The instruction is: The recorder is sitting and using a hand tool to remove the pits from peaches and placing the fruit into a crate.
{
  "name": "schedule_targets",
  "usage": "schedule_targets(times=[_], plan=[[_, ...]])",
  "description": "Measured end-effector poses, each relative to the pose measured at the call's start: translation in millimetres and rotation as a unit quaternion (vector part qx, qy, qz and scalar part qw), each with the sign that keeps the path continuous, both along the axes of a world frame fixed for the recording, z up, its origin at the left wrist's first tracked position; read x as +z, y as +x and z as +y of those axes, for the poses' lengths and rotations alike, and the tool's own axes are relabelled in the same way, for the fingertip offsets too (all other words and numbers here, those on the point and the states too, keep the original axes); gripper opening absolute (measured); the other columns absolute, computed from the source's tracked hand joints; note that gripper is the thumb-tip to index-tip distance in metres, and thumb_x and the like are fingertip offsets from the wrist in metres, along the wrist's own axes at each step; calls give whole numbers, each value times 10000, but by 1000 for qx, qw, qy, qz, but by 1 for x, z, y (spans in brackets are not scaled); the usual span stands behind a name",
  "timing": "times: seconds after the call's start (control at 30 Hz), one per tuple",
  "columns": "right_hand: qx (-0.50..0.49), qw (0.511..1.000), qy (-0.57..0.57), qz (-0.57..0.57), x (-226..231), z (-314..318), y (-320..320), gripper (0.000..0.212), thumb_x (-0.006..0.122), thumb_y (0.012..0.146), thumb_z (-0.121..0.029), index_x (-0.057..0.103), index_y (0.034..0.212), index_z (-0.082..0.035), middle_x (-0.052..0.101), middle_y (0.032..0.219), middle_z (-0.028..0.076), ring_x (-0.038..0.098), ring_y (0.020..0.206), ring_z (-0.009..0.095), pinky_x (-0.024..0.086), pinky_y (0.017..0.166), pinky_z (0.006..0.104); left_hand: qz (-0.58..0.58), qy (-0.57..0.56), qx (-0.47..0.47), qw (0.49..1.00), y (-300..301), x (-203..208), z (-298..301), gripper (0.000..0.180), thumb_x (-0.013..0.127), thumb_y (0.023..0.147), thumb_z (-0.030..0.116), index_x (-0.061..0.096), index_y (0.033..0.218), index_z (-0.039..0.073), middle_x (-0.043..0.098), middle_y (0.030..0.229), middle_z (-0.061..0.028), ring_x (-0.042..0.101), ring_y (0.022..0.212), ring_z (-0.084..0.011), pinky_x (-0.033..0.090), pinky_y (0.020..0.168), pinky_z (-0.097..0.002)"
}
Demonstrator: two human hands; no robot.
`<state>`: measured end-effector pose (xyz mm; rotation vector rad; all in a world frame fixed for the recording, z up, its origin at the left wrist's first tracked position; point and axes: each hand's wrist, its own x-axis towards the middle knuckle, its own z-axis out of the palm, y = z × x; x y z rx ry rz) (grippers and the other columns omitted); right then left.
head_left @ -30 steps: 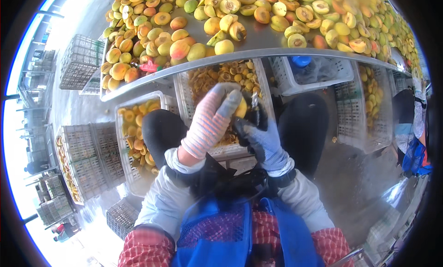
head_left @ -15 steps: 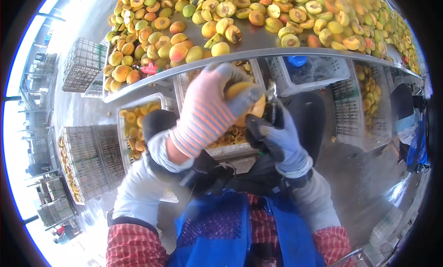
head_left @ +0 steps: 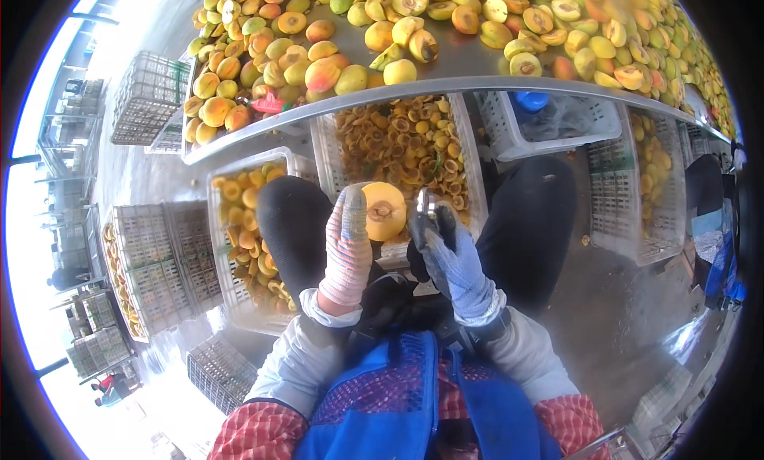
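Note:
My left hand [head_left: 348, 245], in a striped glove with grey fingers, grips a peach half [head_left: 385, 211]. The peach's cut face is turned up and shows a brown pit mark at its centre. Close by on the right, my right hand [head_left: 458, 261], in a bluish glove with dark fingertips, is closed round a small shiny metal tool [head_left: 426, 202]. Fingers hide most of that tool, so its kind is unclear. Both hands are over my lap, in front of a white crate [head_left: 325, 146] filled with small cut fruit pieces [head_left: 406, 146].
Many whole and halved peaches [head_left: 326, 74] cover a metal table [head_left: 446, 58] with a raised rim. Beneath it are a crate of peach halves [head_left: 253, 253] at left, a white basket [head_left: 549, 146] holding plastic and a blue cap, and another fruit crate [head_left: 617, 181]. Stacked crates [head_left: 163, 257] stand farther left.
My hands have come down from the table's edge toward my lap and moved apart. The peach half's cut face now shows, and the crate behind is uncovered.

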<state>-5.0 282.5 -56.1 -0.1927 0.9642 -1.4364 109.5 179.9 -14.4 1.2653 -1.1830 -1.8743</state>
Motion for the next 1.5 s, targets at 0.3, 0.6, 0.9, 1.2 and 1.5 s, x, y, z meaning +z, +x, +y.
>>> schedule_targets(times=[0.3, 0.6, 0.9, 1.2, 1.5], plan=[[83, 955, 21, 285, 16, 7, 7, 222, 573, 934, -205, 486, 1028, -23, 584, 725, 39, 554, 592, 99, 436, 508, 269, 40, -49, -63, 996, -8, -8, 15, 400, 659, 901, 303, 525, 1167, 36, 618, 1005, -54, 570, 875, -101, 466, 807, -249], [43, 994, 11, 105, -10, 19, 6, 302, 578, 914, -75, 435, 1174, -19, 564, 1036, 45, 541, 821, 101, 476, 714, 256, 59, -24, -12, 998, -3, -13, 12, 335, 597, 921, 252, 545, 1176, 40, 609, 1024, -58, 572, 925, -121, 460, 847, -260], [59, 812, -21, 580, 14, 13, 7, 205, 575, 924, -207, 532, 1011, -27, 611, 764, 120, 615, 639, 287, 468, 563, 350, 0, -42, 24, 999, -12, -20, 22, 325, 515, 968, 339, 582, 1065, 35, 615, 932, -66, 568, 864, -129, 463, 799, -272], [37, 801, -11, 598, 12, 12, 6, 259, 595, 890, -245, 515, 993, -21, 601, 779, 157, 605, 679, 367, 469, 588, 418, -43, -120, 39, 991, -26, -13, 27, 330, 485, 980, 335, 587, 1032, 25, 604, 887, -68, 552, 812, -129, 461, 762, -273], [31, 861, -31, 507, 9, 15, 6, 356, 604, 897, -280, 512, 1100, -2, 624, 813, 191, 620, 721, 387, 482, 598, 429, -52, -101, 27, 993, -25, -15, 23, 296, 482, 975, 295, 587, 1003, 19, 601, 863, -68, 550, 775, -127, 461, 728, -276]])
